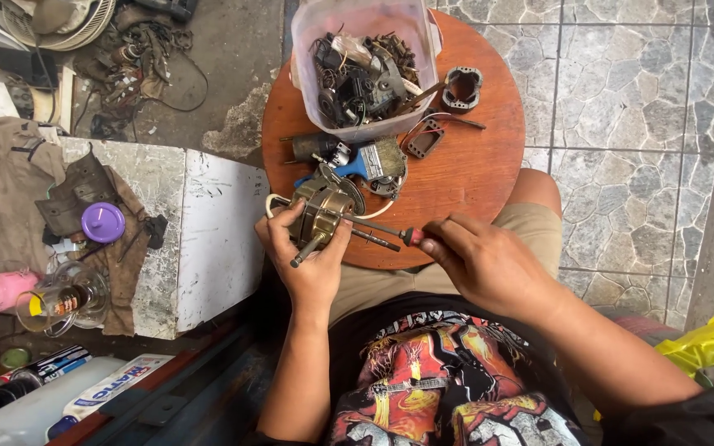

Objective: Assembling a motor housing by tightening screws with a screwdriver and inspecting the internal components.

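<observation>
My left hand (306,258) grips a small brass-coloured electric motor (321,211) with a metal shaft sticking out, held over the near edge of a round brown wooden table (473,173). My right hand (477,258) holds a screwdriver (390,233) by its red handle, its dark blade pointing left into the motor body. A white wire loops out of the motor on its left side.
On the table stand a clear plastic tub (363,62) of metal parts, a blue-handled wire brush (373,161), a stator core (461,88) and a small frame piece (424,138). A white block (200,239) with rags, a purple lid (102,222) and jars sits left. Tiled floor lies right.
</observation>
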